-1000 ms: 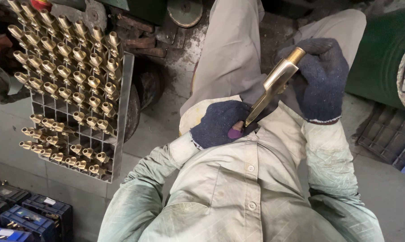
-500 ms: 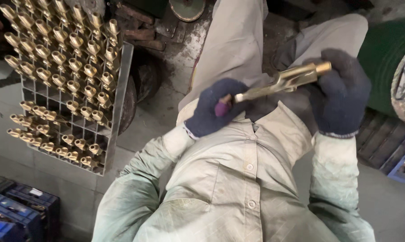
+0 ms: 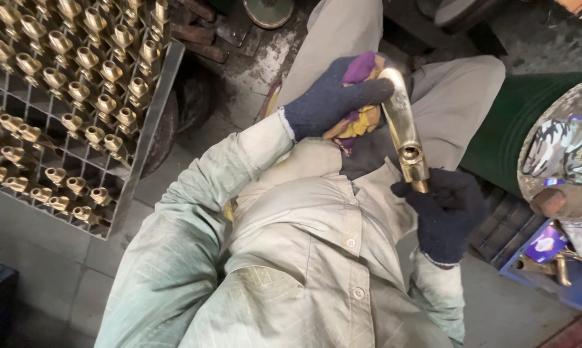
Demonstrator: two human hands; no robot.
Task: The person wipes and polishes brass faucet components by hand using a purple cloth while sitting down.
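Observation:
A polished brass tap spout (image 3: 401, 129) stands nearly upright over my lap. My right hand (image 3: 447, 209), in a dark knit glove, grips its lower end from below. My left hand (image 3: 333, 96), also gloved, presses a purple and yellow cloth (image 3: 358, 96) against the spout's upper curved end. Both arms wear pale green sleeves and I sit with grey trousers below the hands.
A grey metal grid rack (image 3: 146, 138) at the left holds several brass fittings (image 3: 78, 90). A green drum (image 3: 523, 122) and a round metal tray with a patterned cloth (image 3: 561, 154) stand at the right. A blue crate (image 3: 561, 283) lies at the lower right.
The spout has turned from lying across my lap to standing nearly upright. My right hand dropped below it, and my left hand rose with the cloth to its top.

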